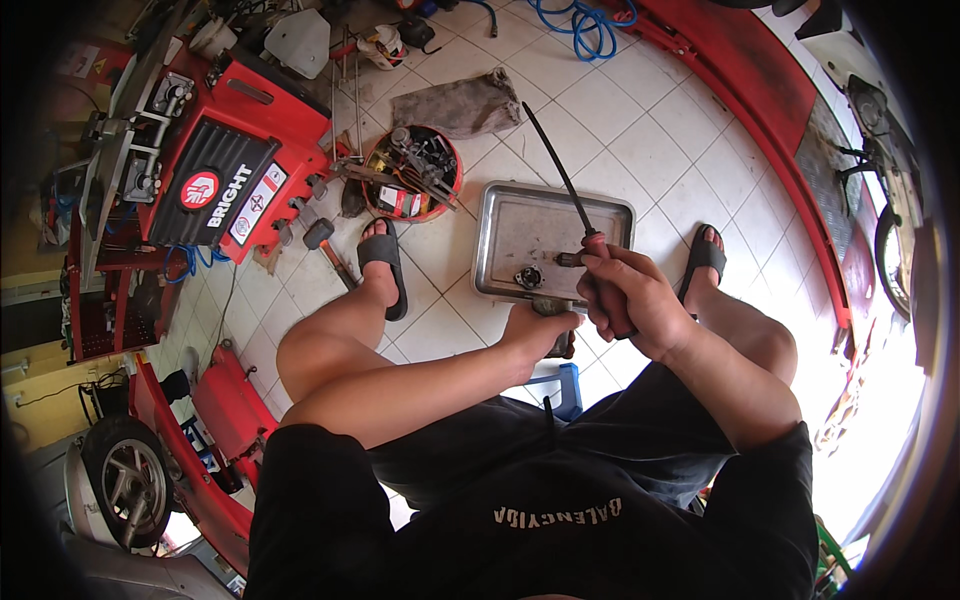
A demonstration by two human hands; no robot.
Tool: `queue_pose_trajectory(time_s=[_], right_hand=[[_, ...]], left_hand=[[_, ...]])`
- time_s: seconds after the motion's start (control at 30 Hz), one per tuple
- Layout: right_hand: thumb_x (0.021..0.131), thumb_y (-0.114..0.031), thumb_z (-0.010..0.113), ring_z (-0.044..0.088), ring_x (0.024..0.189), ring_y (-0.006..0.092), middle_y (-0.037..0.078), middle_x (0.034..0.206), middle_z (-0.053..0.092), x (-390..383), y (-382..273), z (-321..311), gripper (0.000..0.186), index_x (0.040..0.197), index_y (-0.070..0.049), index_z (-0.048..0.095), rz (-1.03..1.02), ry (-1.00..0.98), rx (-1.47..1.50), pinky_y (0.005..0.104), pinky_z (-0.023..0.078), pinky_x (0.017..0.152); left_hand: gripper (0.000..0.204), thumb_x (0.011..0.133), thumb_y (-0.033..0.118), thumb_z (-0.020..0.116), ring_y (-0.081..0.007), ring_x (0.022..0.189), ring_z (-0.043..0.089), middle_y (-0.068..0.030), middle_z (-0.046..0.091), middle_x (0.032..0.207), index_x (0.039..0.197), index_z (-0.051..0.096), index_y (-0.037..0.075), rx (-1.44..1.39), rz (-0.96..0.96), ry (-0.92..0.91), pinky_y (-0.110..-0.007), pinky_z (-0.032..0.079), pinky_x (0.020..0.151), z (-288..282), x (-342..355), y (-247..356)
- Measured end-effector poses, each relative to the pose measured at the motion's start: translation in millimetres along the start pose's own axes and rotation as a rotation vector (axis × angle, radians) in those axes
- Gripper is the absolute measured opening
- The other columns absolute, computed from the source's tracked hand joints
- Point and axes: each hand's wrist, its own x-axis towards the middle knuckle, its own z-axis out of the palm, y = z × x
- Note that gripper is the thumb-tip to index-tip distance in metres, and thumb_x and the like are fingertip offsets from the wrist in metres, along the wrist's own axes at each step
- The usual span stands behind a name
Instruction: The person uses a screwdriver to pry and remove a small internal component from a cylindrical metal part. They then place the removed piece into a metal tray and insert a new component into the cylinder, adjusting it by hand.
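My right hand [640, 305] is closed around the reddish handle of a screwdriver [562, 165], whose long dark shaft points up and to the left over the tray. A short dark piece [570, 259] sticks out beside its fingers; I cannot tell what it is. My left hand [535, 335], just left of the right one, grips a greyish metal part [552, 306], mostly hidden by the fingers. Both hands are at the near edge of a shallow metal tray [484, 235]. Inside the tray lie a small round dark part [528, 277] and a few tiny pieces.
A round red tub [458, 170] of tools stands beyond my left foot, near a grey rag [455, 105]. A hammer [320, 236] lies beside that foot. At left is a red machine [215, 190]; a red ramp edge [760, 110] curves along the right, with a blue hose [590, 30] behind.
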Motion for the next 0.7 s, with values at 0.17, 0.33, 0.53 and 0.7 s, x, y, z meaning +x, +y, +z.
queue_pose_trajectory(time_s=[0.17, 0.33, 0.53, 0.7], right_hand=[[0.104, -0.028, 0.059, 0.058, 0.060, 0.0159, 0.009, 0.090, 0.062, -1.3, -1.3, 0.9, 0.031, 0.123, -0.004, 0.054, 0.000, -0.002, 0.002, 0.0301, 0.045, 0.049], [0.104, -0.029, 0.059, 0.058, 0.061, 0.0161, 0.009, 0.089, 0.062, -0.2, -0.6, -1.5, 0.032, 0.123, -0.004, 0.055, -0.003, -0.020, -0.015, 0.0301, 0.044, 0.049], [0.105, -0.029, 0.058, 0.058, 0.061, 0.0161, 0.009, 0.088, 0.062, 0.8, -0.2, 0.4, 0.031, 0.123, -0.004, 0.055, -0.001, -0.007, -0.008, 0.0301, 0.045, 0.049], [0.105, -0.030, 0.056, 0.058, 0.059, 0.0161, 0.009, 0.087, 0.062, 3.2, 3.0, -4.3, 0.031, 0.122, -0.003, 0.055, -0.022, -0.039, -0.029, 0.0301, 0.046, 0.048]], left_hand=[[0.014, 0.088, 0.008, 0.075, -0.0187, 0.061, 0.066, -0.0090, 0.067, 0.075, 0.094, 0.066, -0.002, 0.002, 0.008, 0.013, -0.036, 0.056, 0.053, 0.0, -0.7, 1.4], [0.014, 0.088, 0.007, 0.075, -0.0185, 0.061, 0.066, -0.0089, 0.067, 0.075, 0.094, 0.067, -0.002, -0.006, 0.019, -0.006, -0.035, 0.056, 0.052, -2.0, 0.3, 0.3], [0.015, 0.087, 0.008, 0.076, -0.0180, 0.061, 0.066, -0.0087, 0.066, 0.075, 0.093, 0.067, -0.001, 0.014, 0.018, 0.027, -0.036, 0.056, 0.054, -2.0, -1.7, -0.4], [0.015, 0.087, 0.008, 0.077, -0.0176, 0.063, 0.066, -0.0082, 0.067, 0.076, 0.093, 0.067, -0.001, 0.014, 0.023, 0.017, -0.036, 0.056, 0.056, -2.1, -1.3, 0.7]])
